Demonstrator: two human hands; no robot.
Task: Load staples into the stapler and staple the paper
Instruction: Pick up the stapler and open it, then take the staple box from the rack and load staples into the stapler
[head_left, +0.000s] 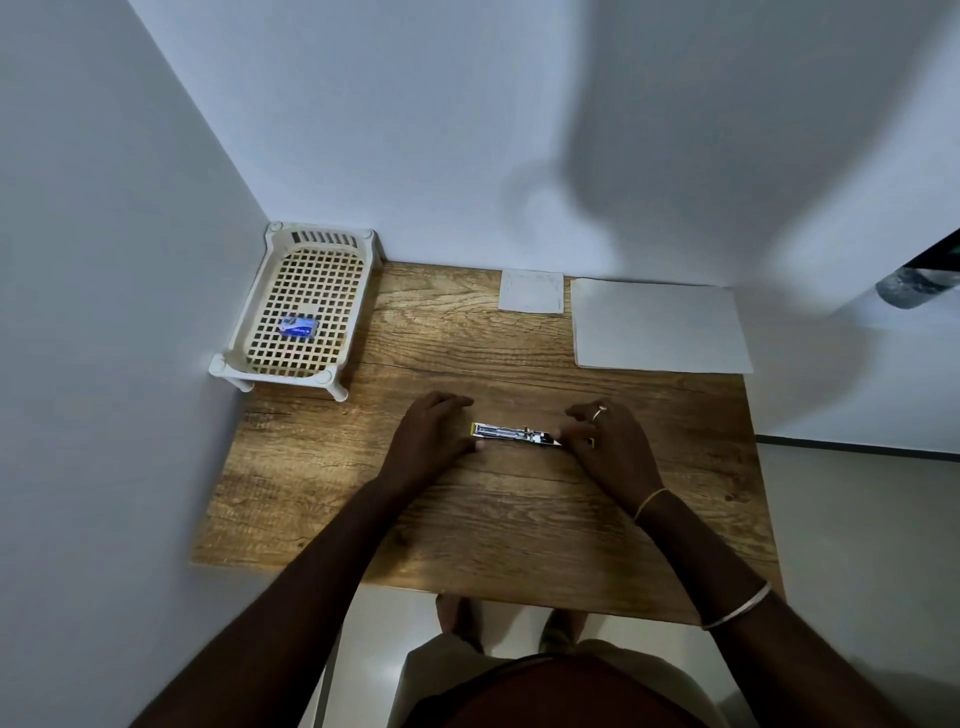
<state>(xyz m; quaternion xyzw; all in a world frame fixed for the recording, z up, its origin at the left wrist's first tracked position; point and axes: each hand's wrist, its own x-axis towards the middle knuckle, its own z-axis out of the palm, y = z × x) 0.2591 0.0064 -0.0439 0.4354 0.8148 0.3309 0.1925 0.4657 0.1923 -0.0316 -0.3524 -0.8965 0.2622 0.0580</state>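
Stapler (514, 435) lies open on table (467, 519); blue box (297, 327) lettering illegible.

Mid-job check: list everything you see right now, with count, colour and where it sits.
table: one, brown wood grain, set into the wall corner
tray: one, cream plastic mesh, table's back left corner
small box: one, blue, inside the tray
small paper: one, white, middle of the back edge
large paper: one sheet or a stack, white, back right
stapler: one, silver with yellow ends, opened, table's middle
dark object: one, right edge, off the table, too blurred to identify
bangles: two, pale, right wrist and forearm
left hand: at the stapler's left end, thumb against it
right hand: ringed, pinches the stapler's right end
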